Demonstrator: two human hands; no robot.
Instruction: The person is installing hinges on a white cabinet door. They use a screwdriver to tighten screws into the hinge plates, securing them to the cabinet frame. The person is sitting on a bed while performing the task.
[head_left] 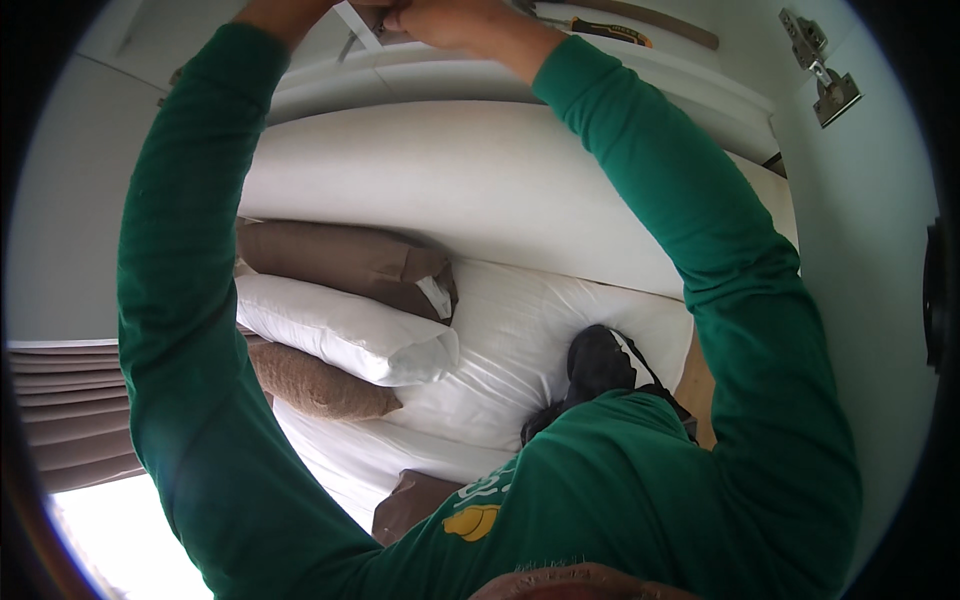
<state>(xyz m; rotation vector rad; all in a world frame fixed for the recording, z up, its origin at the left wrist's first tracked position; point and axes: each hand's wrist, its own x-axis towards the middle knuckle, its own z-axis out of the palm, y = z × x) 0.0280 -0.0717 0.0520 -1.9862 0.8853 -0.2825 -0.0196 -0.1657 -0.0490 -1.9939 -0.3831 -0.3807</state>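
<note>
Both my arms, in green sleeves, reach up to the top edge of the view, into an open white cabinet. My left hand [300, 8] is mostly cut off by that edge, so its fingers are hidden. Close beside it, my right hand [455, 22] is closed, with thumb and fingertips pressed together. What they grip is too small and too near the edge to make out. Just left of those fingertips is a narrow white strip [358, 26]. To the right of my right hand, a tool with a black and yellow handle [612, 32] lies on the cabinet shelf [690, 75].
A long brown handle [650, 18] lies behind that tool. At right, a metal hinge [835, 95] is fixed to a white door [870, 200]. Below are a white padded headboard [480, 160] and a bed [500, 300] with brown pillows [330, 255] and a white pillow [345, 325]. Pleated curtains [75, 400] hang at left.
</note>
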